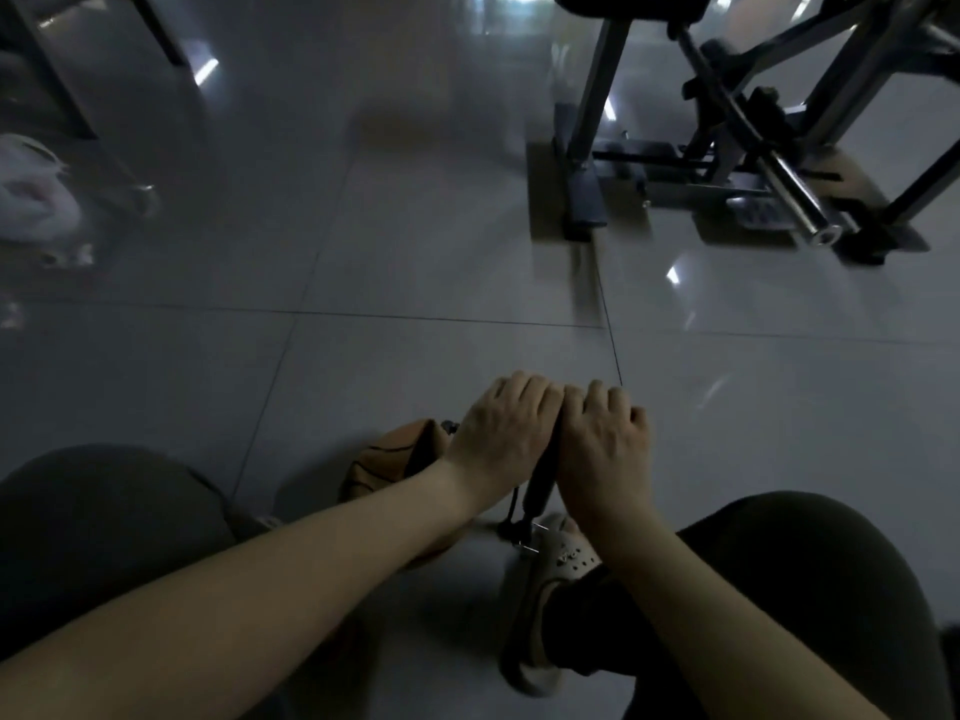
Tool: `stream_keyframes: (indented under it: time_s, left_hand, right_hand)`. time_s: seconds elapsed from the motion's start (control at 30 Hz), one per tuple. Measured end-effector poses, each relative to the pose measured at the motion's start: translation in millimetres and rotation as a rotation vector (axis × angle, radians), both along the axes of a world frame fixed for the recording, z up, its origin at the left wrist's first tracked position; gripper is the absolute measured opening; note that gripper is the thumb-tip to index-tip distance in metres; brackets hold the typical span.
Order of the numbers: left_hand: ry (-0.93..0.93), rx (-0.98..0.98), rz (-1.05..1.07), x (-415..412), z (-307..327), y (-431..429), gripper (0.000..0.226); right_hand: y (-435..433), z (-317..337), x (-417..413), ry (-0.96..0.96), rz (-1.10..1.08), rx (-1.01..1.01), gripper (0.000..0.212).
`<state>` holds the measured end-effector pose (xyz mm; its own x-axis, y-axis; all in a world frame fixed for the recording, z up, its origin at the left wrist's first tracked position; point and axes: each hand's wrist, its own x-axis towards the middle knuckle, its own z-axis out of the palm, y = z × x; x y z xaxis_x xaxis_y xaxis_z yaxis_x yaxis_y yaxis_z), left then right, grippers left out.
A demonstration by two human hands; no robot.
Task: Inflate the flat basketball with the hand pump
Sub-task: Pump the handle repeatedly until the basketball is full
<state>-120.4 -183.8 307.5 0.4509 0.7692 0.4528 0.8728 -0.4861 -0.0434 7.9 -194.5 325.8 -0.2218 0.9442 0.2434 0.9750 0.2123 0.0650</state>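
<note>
Grey glossy floor tiles [415, 262] fill the dim room, with thin dark joints crossing just beyond the hands; far ahead and to the right of the hands stands a metal exercise machine [727, 148] with a shiny bar pointing toward the camera; far off to the left of the hands lies a blurred white bundle [31, 194], too smeared to tell what it is.

Both hands sit side by side, touching at the knuckles, backs up; the left hand [501, 433] and the right hand [605, 444] are each curled down over the top of the pump [540, 483], fingers wrapped out of sight around what must be its handle, which the hands hide; the dark pump barrel drops straight below the gap between the two hands, with a thin black hose [514, 504] running beside it to the base.

The basketball [389, 465], orange with black lines and visibly caved in, lies on the floor just left of and below the left hand, partly hidden under the left wrist and forearm; it sits close beside the pump.

Below the right hand a pale clog [550, 574] rests by the pump's base; dark-clothed knees frame both forearms.
</note>
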Motion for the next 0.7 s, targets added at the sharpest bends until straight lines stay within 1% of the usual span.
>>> stream_keyframes:
  time_s: [0.07, 0.13, 0.23, 0.33, 0.37, 0.5, 0.57, 0.63, 0.7]
  left_hand:
    - [0.014, -0.030, 0.017, -1, -27, -7, 0.018]
    - [0.034, -0.059, 0.017, 2, -47, -8, 0.017]
    - [0.076, -0.082, 0.034, 5, -76, -7, 0.014]
    - [0.102, -0.199, 0.047, 5, -102, -9, 0.036]
    - [0.108, -0.229, 0.038, 6, -109, -11, 0.039]
    - [0.181, -0.347, 0.028, 12, -117, -16, 0.045]
    - [0.170, -0.365, 0.036, 13, -111, -14, 0.039]
    - [0.157, -0.375, 0.007, 10, -98, -12, 0.029]
    - [0.098, -0.351, 0.009, 4, -74, -4, 0.030]
  right_hand:
    - [-8, -22, -6, -0.059, -0.012, -0.118, 0.021]
    - [-10, -39, -7, -0.139, -0.051, -0.249, 0.025]
    - [-6, -57, -8, -0.221, -0.073, -0.391, 0.031]
    - [-2, -73, -10, -0.245, -0.082, -0.507, 0.035]
    - [-3, -78, -9, -0.246, -0.091, -0.546, 0.036]
    - [-5, -90, -3, -0.231, -0.109, -0.671, 0.043]
    - [-2, -83, 1, -0.204, -0.069, -0.676, 0.041]
    - [1, -66, 2, -0.126, -0.019, -0.679, 0.038]
    - [2, -47, 2, -0.015, 0.017, -0.611, 0.029]
